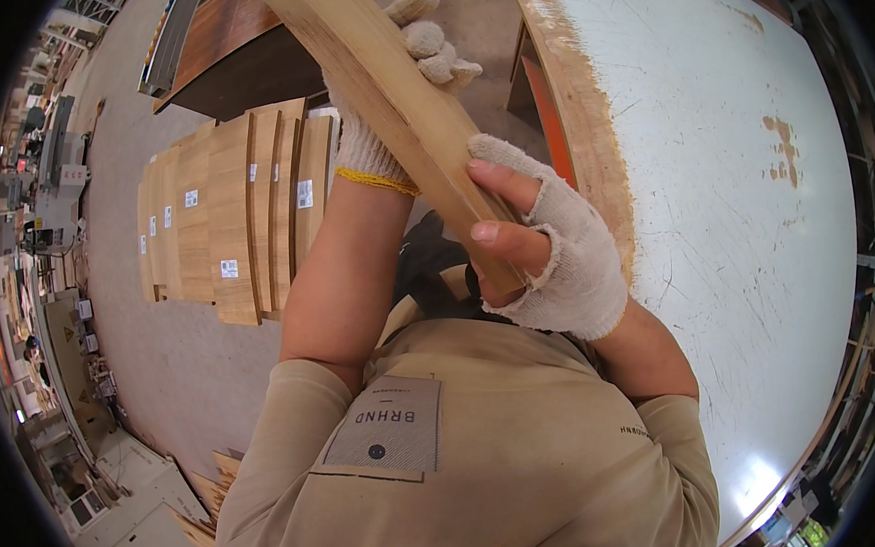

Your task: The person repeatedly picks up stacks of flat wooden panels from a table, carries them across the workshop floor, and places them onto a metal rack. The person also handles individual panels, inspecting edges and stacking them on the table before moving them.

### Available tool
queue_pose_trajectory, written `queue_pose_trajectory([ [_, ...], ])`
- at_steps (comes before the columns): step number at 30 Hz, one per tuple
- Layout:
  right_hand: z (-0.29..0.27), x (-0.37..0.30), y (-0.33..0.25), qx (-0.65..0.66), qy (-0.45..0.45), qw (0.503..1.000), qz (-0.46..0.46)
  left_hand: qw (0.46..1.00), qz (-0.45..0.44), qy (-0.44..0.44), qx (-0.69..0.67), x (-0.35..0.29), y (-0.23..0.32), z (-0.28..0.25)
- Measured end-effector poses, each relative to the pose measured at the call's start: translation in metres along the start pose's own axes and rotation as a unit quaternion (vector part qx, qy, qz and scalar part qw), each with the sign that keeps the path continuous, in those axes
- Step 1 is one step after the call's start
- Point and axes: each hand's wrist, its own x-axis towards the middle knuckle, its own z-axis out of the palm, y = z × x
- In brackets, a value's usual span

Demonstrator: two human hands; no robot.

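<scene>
From my distant station I saw both hands on a long, pale-brown, straight-edged wooden plank (394,80), aloft just beyond the left edge of the scuffed white-topped counter (703,190) with its worn wooden border. The left hand (430,42), in an off-white knit glove with a yellow hem, lay behind the plank, its grip half-curled past the edge; with the palm hidden, I could not tell how firmly it closed. The right hand (574,252), gloved but with bare fingertips, had its grip closed round the near end. Well left, light-brown wooden panels (201,209) with white labels stood on the grey floor (181,378).
</scene>
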Motion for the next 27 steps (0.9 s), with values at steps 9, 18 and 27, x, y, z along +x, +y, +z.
queue_pose_trajectory([
  [9,-0.004,-0.004,0.005,0.041,0.002,0.999,0.014,0.998,0.010,0.043,0.036,-0.003,0.001,0.004],
  [18,-0.009,-0.008,0.002,0.060,-0.002,0.997,0.045,0.985,0.015,0.166,0.033,-0.003,0.002,0.021],
  [27,-0.012,-0.018,-0.003,0.127,-0.022,0.990,0.063,0.995,-0.016,0.090,0.039,-0.015,0.009,0.009],
])
